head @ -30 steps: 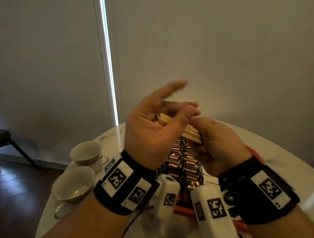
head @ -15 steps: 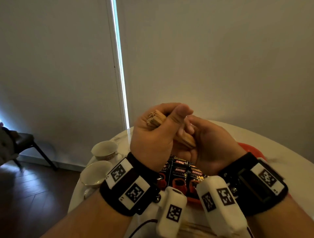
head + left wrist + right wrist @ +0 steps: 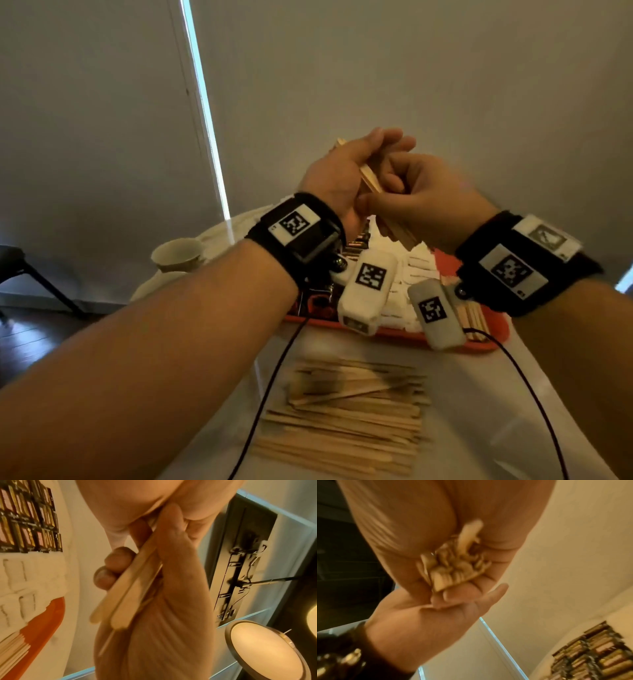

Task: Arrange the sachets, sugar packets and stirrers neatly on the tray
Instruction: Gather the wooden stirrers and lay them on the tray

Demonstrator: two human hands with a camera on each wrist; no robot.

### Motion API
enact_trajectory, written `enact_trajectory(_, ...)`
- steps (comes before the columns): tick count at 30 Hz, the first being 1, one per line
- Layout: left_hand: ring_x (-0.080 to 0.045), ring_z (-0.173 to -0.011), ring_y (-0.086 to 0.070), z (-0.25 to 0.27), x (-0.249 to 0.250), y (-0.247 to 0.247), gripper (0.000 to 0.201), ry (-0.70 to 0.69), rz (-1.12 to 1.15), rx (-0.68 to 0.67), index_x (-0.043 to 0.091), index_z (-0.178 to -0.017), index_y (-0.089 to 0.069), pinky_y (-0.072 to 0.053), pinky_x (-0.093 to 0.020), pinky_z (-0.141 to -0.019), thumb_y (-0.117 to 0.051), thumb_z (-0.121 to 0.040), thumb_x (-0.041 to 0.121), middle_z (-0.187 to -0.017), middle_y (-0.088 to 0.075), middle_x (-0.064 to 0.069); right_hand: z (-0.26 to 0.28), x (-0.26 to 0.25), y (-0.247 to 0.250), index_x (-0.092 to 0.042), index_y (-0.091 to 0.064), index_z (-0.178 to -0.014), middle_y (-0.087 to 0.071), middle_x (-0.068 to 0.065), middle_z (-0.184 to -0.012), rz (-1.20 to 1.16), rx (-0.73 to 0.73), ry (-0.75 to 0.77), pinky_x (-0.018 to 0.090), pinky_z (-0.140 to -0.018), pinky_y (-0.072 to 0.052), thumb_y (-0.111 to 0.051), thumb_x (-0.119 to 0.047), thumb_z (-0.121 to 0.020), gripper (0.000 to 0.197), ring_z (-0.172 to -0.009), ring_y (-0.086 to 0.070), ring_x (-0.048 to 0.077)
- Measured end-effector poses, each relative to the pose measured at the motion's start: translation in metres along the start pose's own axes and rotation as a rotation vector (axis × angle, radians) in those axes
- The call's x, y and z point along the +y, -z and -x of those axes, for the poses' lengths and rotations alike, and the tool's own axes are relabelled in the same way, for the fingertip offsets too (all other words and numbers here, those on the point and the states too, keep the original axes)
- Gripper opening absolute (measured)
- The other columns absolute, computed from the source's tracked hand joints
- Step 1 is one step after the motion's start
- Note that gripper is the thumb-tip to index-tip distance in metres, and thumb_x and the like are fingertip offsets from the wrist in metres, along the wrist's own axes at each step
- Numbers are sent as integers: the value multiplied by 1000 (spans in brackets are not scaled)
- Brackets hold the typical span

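1 tray [image 3: 394, 337], 2 cups [image 3: 178, 255], stirrers [image 3: 349, 414] too many to count.

The tray [image 3: 394, 337] is orange-red. On it the coffee sachets [image 3: 29, 520] are black with gold bands and pinkish-red panels, and the sugar packets [image 3: 419, 270] are white with faint grey print (too blurred to read). The stirrers [image 3: 342, 414] heaped on the white table [image 3: 479, 411] are pale tan wood, as is the bundle [image 3: 123, 596] held up. The cup [image 3: 176, 255] looks cream, perhaps with a darker rim.

Plain grey wall [image 3: 445, 85], dark wood floor [image 3: 30, 339].
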State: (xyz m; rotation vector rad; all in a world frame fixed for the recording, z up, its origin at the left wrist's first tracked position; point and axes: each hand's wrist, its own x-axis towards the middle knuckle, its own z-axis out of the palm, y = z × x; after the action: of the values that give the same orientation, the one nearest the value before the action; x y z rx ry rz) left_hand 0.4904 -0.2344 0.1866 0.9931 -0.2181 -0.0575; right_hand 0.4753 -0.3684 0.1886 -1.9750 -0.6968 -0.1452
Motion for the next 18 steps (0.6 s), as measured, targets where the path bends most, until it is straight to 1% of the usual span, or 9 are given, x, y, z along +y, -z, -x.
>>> enact_trajectory(3, -27, -83, -72, -23, -15, -21, 24, 71, -120, 35, 7, -105, -74, -59, -40, -69, -57, -103, 23, -104, -76, -14, 1, 14, 15, -20, -41, -66, -59, 9, -64, -10, 125, -78, 30, -48, -51, -72, -6, -84, 38, -54, -64, 22)
enact_trajectory(4, -27, -78, -70, -31, -19, -26, 24, 86, -163, 52, 6, -106, -76, -58, -37, -64, -59, -101, 22, -97, -74, -14, 0, 19, 20, -21, -42, -64, -60, 12, -66, -6, 152, -112, 30, -49, -51, -71, -6, -84, 38, -55, -63, 21)
enact_trajectory(7, -29, -82, -67, -53, -33, -40, 20, 145, -251, 110, 9, -97, -79, -54, -35, -66, -62, -97, 20, -92, -73, -13, -1, 35, 35, -20, -46, -63, -62, 16, -75, 9, 203, -196, 41, -63, -60, -72, -6, -81, 34, -63, -66, 23)
enact_trajectory(9, -28, -84, -68, -65, -43, -48, 18, 191, -338, 135, 10, -93, -75, -57, -34, -63, -65, -96, 24, -90, -73, -10, -1, 46, 44, -14, -55, -74, -65, 20, -78, 10, 257, -255, 46, -70, -62, -73, -8, -81, 20, -68, -70, 27)
enact_trajectory(10, -27, -87, -70, -70, -49, -50, 21, 215, -404, 142, 10, -94, -73, -60, -36, -66, -67, -96, 30, -94, -74, -9, -2, 52, 48, -11, -58, -80, -68, 20, -82, 16, 287, -287, 43, -68, -62, -73, -11, -83, 15, -70, -70, 28)
enact_trajectory(12, -29, -93, -72, -78, -60, -52, 37, 292, -530, 119, 11, -103, -71, -62, -45, -81, -71, -94, 47, -109, -74, -11, -6, 69, 54, -5, -64, -87, -72, 15, -83, 79, 333, -391, 35, -58, -58, -73, -21, -88, 18, -65, -67, 25)
enact_trajectory(14, -32, -97, -72, -83, -71, -50, 55, 397, -624, 94, 7, -109, -62, -60, -49, -90, -68, -92, 59, -116, -71, -14, -12, 86, 62, -8, -70, -92, -71, 11, -78, 191, 304, -577, 29, -48, -50, -73, -29, -90, 22, -59, -62, 21)
enact_trajectory(16, -34, -99, -72, -87, -78, -46, 51, 461, -686, 93, 11, -116, -53, -59, -48, -91, -63, -96, 57, -119, -68, -16, -17, 106, 69, -9, -71, -89, -68, 7, -74, 347, 214, -768, 24, -48, -43, -73, -29, -89, 20, -57, -60, 19)
enact_trajectory(18, -31, -98, -72, -92, -84, -41, 47, 493, -777, 100, 9, -127, -55, -61, -44, -87, -63, -99, 46, -117, -68, -14, -22, 126, 75, -9, -69, -87, -66, 7, -74, 439, 151, -892, 25, -49, -43, -74, -24, -86, 16, -59, -60, 21)
